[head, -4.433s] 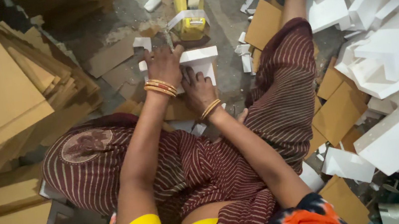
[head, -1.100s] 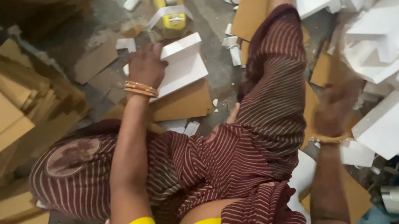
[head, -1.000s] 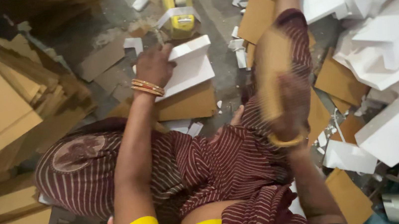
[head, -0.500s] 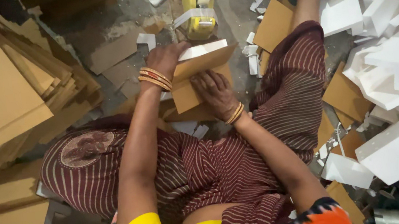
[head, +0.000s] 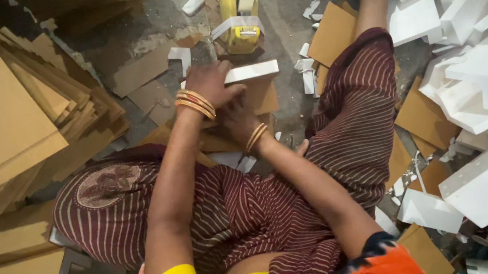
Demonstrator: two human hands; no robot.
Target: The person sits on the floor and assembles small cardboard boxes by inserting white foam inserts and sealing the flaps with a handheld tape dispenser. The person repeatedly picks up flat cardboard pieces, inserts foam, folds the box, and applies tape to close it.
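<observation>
Two hands are meeting over one small piece on the floor, close in front of the seated person's folded legs. The left hand (head: 208, 83), bangles at the wrist, is curling its fingers over the near end of a white-edged board piece (head: 250, 71), gripping it so that its thin white edge is facing up. The right hand (head: 241, 119) is lying just below, pressing flat on the brown card (head: 261, 95) beneath; how far its fingers are closing on anything I cannot tell, since the left wrist is partly covering them. Holding from one end and pressing from the side is probably keeping the two layers lined up against the hard floor (head: 279, 16).

Just beyond the piece, towards the far edge of the floor, a yellow tape dispenser (head: 241, 30) is standing within easy reach. Stacked brown sheets (head: 3, 115) are filling the left side, fanned out so single sheets can be pulled off. White folded boxes (head: 481, 67) are piling up along the right side, well apart from the stock, and loose brown cards (head: 333, 32) are lying beside the outstretched leg
</observation>
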